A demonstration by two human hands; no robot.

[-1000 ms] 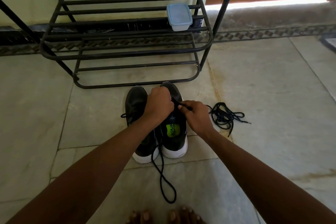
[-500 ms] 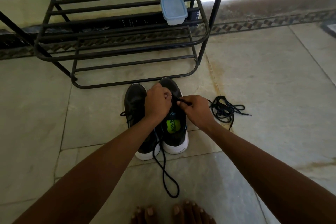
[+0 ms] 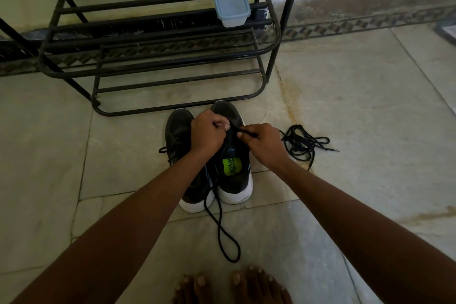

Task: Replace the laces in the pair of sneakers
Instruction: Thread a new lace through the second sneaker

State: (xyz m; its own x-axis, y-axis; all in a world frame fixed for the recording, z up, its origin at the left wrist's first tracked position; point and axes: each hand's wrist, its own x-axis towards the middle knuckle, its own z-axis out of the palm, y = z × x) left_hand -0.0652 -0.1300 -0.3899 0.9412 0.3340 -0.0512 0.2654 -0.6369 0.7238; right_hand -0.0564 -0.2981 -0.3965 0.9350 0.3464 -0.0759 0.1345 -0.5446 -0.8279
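Note:
Two black sneakers with white soles stand side by side on the floor, toes pointing away from me. The right sneaker (image 3: 234, 175) shows a green insole. My left hand (image 3: 206, 132) is curled over its front eyelets and covers part of the left sneaker (image 3: 177, 131). My right hand (image 3: 265, 142) pinches the end of a black lace (image 3: 222, 227) just above the right sneaker's tongue. That lace trails back between the heels and forms a loop on the floor. A second loose black lace (image 3: 304, 142) lies in a heap to the right.
A black metal shoe rack (image 3: 153, 39) stands right behind the sneakers, with a lidded plastic box (image 3: 230, 6) on one shelf. My bare toes (image 3: 232, 284) are at the bottom edge. Pale stone tiles spread to the right and left.
My hands have stayed at the right sneaker's front eyelets, working the lace end. The view has shifted slightly, and the lace loop near my feet has moved a little.

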